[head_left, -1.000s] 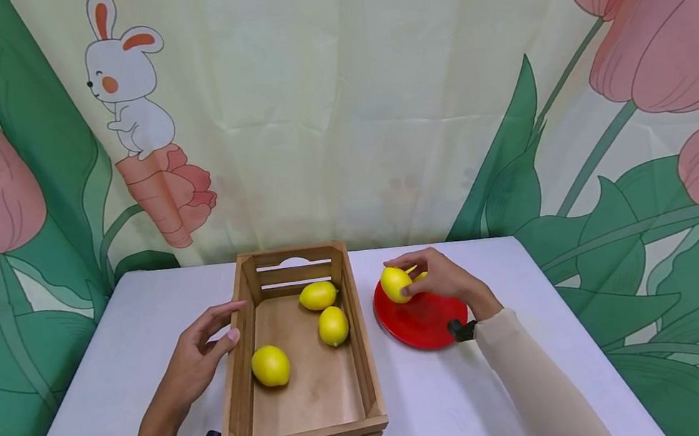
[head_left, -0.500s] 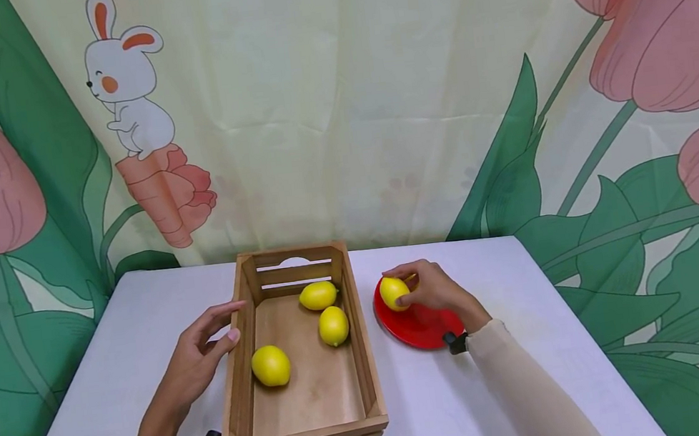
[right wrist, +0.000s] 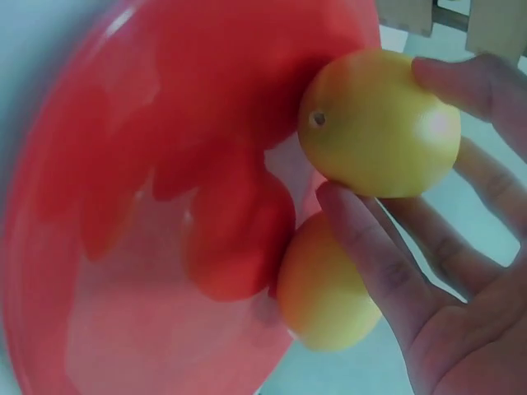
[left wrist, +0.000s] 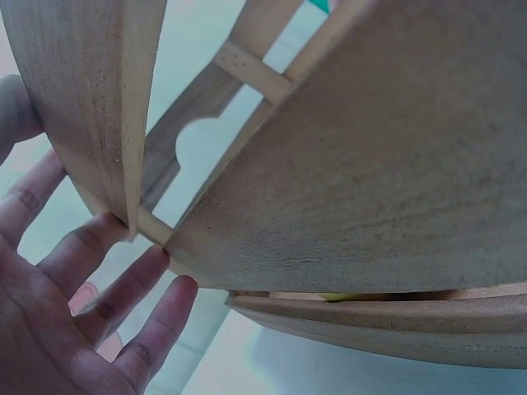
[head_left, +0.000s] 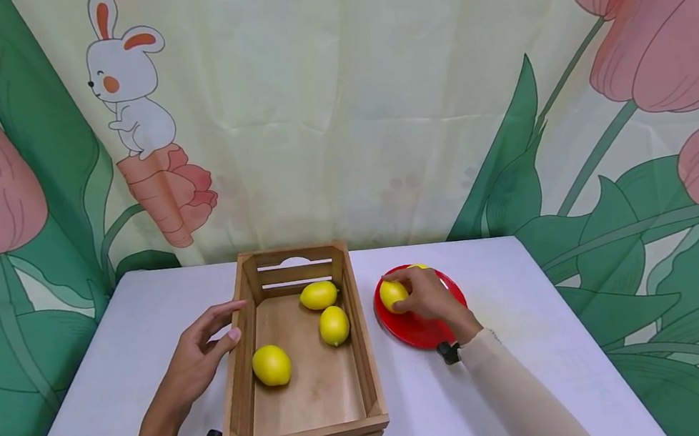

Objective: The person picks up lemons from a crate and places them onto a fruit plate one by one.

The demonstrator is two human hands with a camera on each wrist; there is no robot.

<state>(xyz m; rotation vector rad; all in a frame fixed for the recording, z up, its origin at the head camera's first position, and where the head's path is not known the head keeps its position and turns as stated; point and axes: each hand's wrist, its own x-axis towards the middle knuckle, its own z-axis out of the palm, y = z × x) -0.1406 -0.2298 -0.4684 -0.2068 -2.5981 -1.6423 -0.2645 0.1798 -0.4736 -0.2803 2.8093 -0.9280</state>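
Note:
My right hand (head_left: 431,296) holds a yellow lemon (head_left: 393,296) between thumb and fingers, low over the left part of a red plate (head_left: 424,339). In the right wrist view that lemon (right wrist: 375,123) shows its stem end. A second lemon (right wrist: 325,288) sits close by on the plate, mostly hidden behind the hand in the head view. At the left wall of a wooden crate (head_left: 237,396), my left hand (head_left: 193,354) rests its extended fingertips on the slats. Inside the crate lie three lemons: one front left (head_left: 271,366), two toward the back right (head_left: 334,326).
The crate's slatted walls rise around its floor, and its right wall stands just left of the plate. A white cloth covers the table (head_left: 436,409). Behind the table hangs a curtain (head_left: 336,104) printed with tulips and a rabbit.
My right hand has moved slightly left and down toward the plate, still holding the lemon. Part of the other lemon now shows behind the hand. My left hand stays put.

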